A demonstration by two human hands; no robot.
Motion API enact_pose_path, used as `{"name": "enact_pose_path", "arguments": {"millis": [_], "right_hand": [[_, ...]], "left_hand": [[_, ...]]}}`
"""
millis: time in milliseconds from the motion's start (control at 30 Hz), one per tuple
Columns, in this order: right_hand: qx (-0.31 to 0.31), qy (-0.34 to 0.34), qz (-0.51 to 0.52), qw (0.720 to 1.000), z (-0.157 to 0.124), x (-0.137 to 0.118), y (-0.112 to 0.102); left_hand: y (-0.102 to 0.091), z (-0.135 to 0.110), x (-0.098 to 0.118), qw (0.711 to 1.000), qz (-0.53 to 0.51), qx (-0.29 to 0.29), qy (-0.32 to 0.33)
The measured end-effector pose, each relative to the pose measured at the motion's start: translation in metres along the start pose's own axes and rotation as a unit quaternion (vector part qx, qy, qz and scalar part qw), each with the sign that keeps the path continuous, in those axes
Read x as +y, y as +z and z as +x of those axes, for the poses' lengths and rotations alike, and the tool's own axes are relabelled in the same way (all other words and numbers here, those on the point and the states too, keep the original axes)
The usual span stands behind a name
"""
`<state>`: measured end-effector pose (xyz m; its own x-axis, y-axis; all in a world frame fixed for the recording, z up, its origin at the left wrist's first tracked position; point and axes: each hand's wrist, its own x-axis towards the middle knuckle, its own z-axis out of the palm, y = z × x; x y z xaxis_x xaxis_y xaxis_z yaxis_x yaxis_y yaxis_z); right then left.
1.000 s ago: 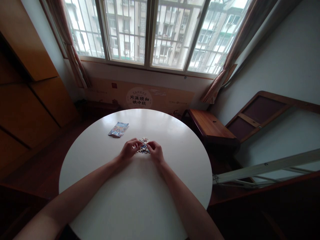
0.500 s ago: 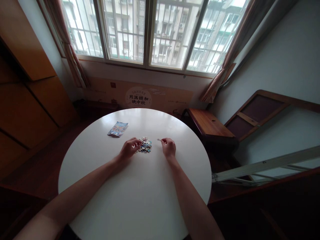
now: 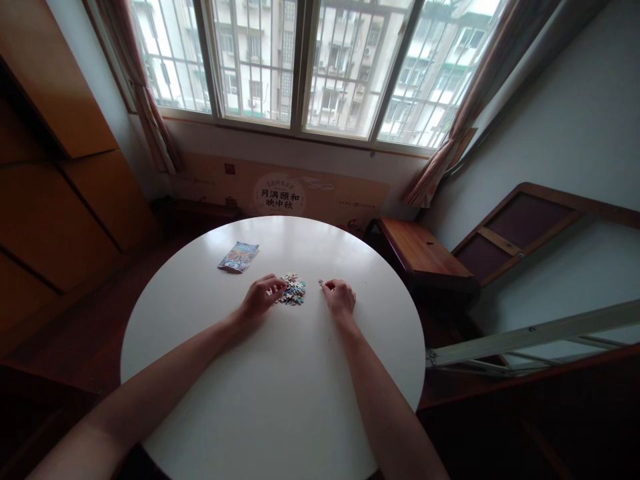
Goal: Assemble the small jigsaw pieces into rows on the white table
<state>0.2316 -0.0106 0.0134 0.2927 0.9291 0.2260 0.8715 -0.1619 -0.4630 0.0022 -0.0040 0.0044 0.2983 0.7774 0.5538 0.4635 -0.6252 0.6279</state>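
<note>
A small heap of coloured jigsaw pieces (image 3: pixel 293 291) lies near the middle of a round white table (image 3: pixel 280 393). My left hand (image 3: pixel 261 295) rests at the heap's left edge, fingers curled and pinched on a piece. My right hand (image 3: pixel 340 297) sits to the right of the heap, apart from it, with finger and thumb pinched on a single small jigsaw piece (image 3: pixel 321 283) held low over the table. A printed puzzle packet (image 3: pixel 239 257) lies flat on the table, further back and to the left.
A low brown wooden table (image 3: pixel 417 252) stands beyond the table's right edge. A framed wooden panel (image 3: pixel 520 227) leans on the right wall. Wooden cabinets (image 3: pixel 55 167) line the left. A barred window (image 3: pixel 310 67) fills the far wall.
My right hand left the heap, moving right with one piece pinched, and now holds it a little lower beside the heap. My left hand has stayed at the heap.
</note>
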Motion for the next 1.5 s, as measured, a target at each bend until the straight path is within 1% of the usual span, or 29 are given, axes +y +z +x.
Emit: {"name": "enact_pose_path", "arguments": {"millis": [67,233,433,633,767,933,1200,1300,1500], "right_hand": [[0.003,-0.014,-0.019,1.000,-0.004,-0.003,-0.002],[0.022,-0.080,-0.076,0.994,-0.012,-0.012,0.001],[0.008,-0.114,-0.094,0.989,-0.011,-0.015,0.009],[-0.012,-0.092,-0.110,0.990,0.002,-0.020,0.020],[-0.045,-0.076,-0.120,0.989,0.020,-0.026,0.028],[-0.080,-0.083,-0.129,0.985,0.044,-0.033,0.033],[-0.089,-0.084,-0.136,0.983,0.067,-0.041,0.040],[-0.086,-0.090,-0.133,0.983,0.070,-0.040,0.041],[-0.060,-0.085,-0.130,0.986,0.069,-0.037,0.042]], "left_hand": [[0.000,0.000,0.001,1.000,0.003,-0.003,0.000],[-0.001,0.001,0.004,1.000,0.001,-0.010,0.001],[-0.001,0.001,0.005,1.000,0.009,-0.007,0.000],[0.000,0.001,0.004,1.000,0.009,-0.013,0.003],[0.000,0.000,0.003,1.000,0.010,-0.006,0.006],[0.001,-0.001,0.003,1.000,0.013,-0.007,-0.005],[0.001,0.000,0.007,1.000,0.006,-0.013,-0.009],[0.002,0.000,0.008,1.000,0.008,-0.014,-0.012],[0.001,0.000,0.009,1.000,0.013,-0.021,-0.015]]}}
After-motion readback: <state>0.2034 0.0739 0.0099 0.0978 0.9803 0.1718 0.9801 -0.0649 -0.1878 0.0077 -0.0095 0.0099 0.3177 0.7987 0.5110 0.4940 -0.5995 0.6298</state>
